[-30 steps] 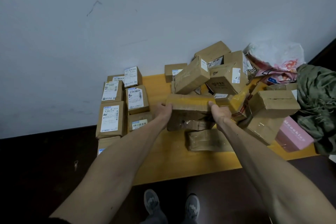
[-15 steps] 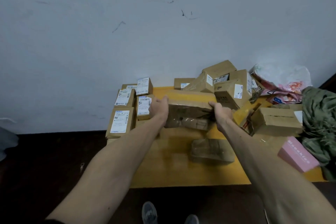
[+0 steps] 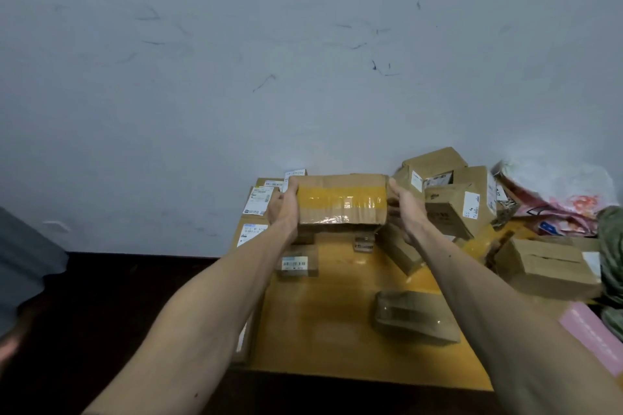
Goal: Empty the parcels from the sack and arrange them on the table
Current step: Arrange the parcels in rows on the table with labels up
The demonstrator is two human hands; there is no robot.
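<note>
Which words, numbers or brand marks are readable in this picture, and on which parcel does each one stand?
Nothing is legible.
White labels on the left parcels: barcodes and print, too blurred.
Label on the small middle parcel: too blurred.
Labels on the piled parcels: too small.
The held parcel: yellow tape only, no text visible.

**Q:** Where does the 1 camera sit?

**A:** On the person's head, facing forward and down. Both forearms run up from the bottom edge to the left hand (image 3: 283, 209) and right hand (image 3: 406, 212), which hold a taped box (image 3: 340, 202) near mid-frame.

**Q:** How near?

**A:** Close: the arms stretch out from under the lens. The wide angle takes in the yellow table (image 3: 323, 330) below, the grey wall (image 3: 303, 61) across the upper half, dark floor (image 3: 118, 296) at left.
</note>
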